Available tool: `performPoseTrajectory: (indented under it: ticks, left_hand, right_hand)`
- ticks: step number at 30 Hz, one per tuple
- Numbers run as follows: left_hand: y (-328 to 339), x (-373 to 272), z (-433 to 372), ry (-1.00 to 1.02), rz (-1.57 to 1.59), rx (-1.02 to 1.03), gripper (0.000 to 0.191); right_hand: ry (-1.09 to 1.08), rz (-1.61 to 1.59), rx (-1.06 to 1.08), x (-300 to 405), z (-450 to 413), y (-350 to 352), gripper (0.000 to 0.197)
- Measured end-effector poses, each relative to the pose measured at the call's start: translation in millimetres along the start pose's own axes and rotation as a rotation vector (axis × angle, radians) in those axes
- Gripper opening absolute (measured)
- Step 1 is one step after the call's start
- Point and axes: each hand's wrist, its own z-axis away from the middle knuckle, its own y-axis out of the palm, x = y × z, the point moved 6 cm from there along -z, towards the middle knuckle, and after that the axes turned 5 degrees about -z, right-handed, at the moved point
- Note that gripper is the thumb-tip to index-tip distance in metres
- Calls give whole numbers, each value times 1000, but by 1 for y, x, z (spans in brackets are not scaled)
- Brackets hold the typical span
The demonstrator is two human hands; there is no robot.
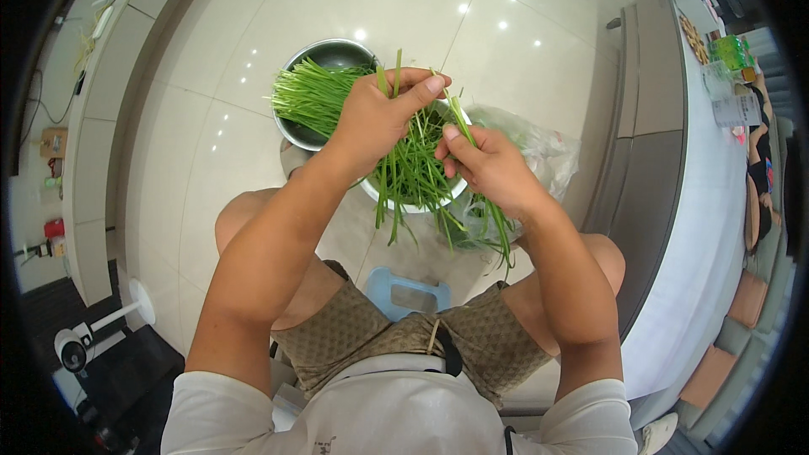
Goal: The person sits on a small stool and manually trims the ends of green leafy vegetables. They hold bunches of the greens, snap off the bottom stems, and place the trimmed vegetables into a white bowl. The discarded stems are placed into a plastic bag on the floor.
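My left hand (385, 107) holds a few long green stalks that look like Chinese chives, its thumb and forefinger together at their pale ends. Just right of it and lower, my right hand (483, 158) grips a small bunch of the same greens (462, 119), whose leaves hang down below the palm. Under both hands, loose greens (414, 170) heap over a white-rimmed basin (417, 207). At the upper left, a steel bowl (328, 44) holds a thick, aligned bundle of green stalks (313, 91). A clear plastic bag (550, 155) with greens inside lies right of the basin.
A blue plastic stool (379, 284) shows between my knees on the tiled floor (253, 31). On the right stands a long covered table (689, 253) with items on top, and beyond it a person is on a sofa (755, 303). A white fan (72, 351) is lower left.
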Motion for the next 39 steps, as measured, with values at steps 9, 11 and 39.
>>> performPoseTrajectory:
  ticks: [9, 11, 39]
  left_hand:
    - [-68, 7, -17, 5, 517, -499, 18]
    - [-80, 2, -16, 64, 496, -578, 19]
    - [-42, -10, -7, -14, -257, -239, 36]
  right_hand:
    - [-43, -347, -88, 9, 3, -12, 28]
    - [-45, -339, -69, 6, 4, -16, 27]
    - [140, -175, -50, -5, -6, 2, 38]
